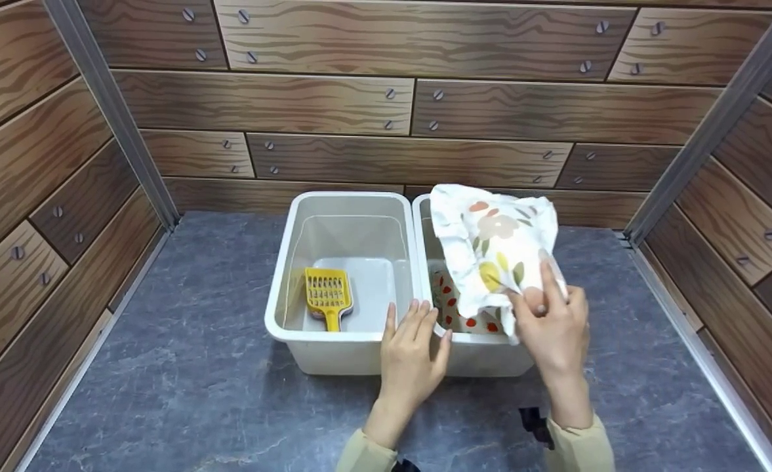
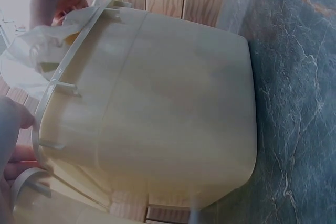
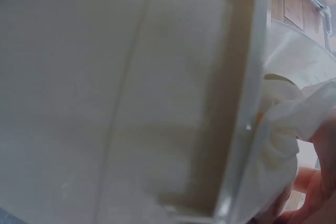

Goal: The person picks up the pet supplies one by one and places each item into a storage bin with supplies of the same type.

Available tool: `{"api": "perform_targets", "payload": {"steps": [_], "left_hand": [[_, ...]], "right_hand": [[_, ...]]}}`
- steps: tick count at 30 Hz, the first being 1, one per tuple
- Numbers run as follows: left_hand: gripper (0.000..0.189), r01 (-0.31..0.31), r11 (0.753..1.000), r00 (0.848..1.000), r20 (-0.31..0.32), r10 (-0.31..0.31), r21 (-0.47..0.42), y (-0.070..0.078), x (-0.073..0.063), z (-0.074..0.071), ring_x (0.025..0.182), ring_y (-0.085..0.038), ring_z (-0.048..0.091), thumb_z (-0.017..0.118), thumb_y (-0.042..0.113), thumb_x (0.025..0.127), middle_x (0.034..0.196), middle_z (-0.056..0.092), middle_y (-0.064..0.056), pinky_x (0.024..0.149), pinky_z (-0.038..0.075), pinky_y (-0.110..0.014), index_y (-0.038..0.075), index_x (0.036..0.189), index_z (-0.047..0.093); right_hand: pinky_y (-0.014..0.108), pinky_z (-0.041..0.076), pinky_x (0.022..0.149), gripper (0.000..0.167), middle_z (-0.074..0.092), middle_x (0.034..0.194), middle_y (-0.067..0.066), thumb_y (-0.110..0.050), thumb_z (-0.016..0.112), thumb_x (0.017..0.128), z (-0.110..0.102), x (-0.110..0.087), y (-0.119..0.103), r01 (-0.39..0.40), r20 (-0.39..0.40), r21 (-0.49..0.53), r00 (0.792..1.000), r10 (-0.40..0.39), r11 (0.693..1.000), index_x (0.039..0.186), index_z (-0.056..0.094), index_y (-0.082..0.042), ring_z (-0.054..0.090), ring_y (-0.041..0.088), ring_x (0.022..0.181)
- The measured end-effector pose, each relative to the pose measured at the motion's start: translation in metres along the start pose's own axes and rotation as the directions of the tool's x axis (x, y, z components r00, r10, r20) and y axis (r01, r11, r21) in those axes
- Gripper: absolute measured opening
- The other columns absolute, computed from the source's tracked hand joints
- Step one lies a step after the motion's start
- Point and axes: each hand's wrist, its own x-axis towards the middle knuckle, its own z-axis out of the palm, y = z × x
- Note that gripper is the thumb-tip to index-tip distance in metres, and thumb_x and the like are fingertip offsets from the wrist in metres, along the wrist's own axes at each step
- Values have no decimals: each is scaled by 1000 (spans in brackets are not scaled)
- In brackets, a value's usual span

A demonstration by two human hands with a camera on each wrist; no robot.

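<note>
My right hand pinches the near right edge of a white floral-print cloth with a ruffled border. The cloth hangs tilted over the right-hand pale plastic bin and hides much of its inside. In the right wrist view the cloth bunches near the fingers beside the bin's rim. My left hand rests with fairly straight fingers on the near rims where the two bins meet. Below the cloth, a piece with red spots shows in the right bin.
The left-hand bin stands against the right one and holds a yellow slotted scoop, with something partly hidden beneath it. A grey marbled surface lies under both bins. Wood-patterned walls enclose the back and sides.
</note>
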Motion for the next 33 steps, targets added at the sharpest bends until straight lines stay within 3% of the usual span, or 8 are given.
{"api": "perform_targets", "payload": {"steps": [10, 25, 33], "left_hand": [[35, 0, 1000, 1000, -3, 0, 4, 0, 1, 0, 111, -25, 66, 78, 27, 80, 111, 71, -10, 112, 31, -48, 5, 106, 72], [33, -3, 1000, 1000, -11, 3, -1, 0, 0, 0, 110, -25, 66, 78, 27, 80, 111, 72, -10, 113, 30, -48, 6, 105, 72], [33, -7, 1000, 1000, -18, 7, 0, 0, 0, 1, 109, -25, 66, 78, 26, 80, 110, 72, -10, 112, 32, -49, 5, 105, 72]], "right_hand": [[54, 41, 56, 64, 47, 86, 23, -20, 81, 76, 17, -6, 2, 32, 11, -16, 999, -32, 999, 134, 59, -8, 47, 38, 75], [58, 41, 66, 64, 49, 93, 31, -20, 82, 76, 32, 0, 7, -9, 98, -16, 995, 10, 1000, 133, 59, -3, 49, 46, 83], [58, 43, 61, 61, 45, 93, 30, -18, 78, 78, 36, 0, 9, -9, 143, -66, 990, 19, 998, 134, 58, -4, 46, 45, 87]]}}
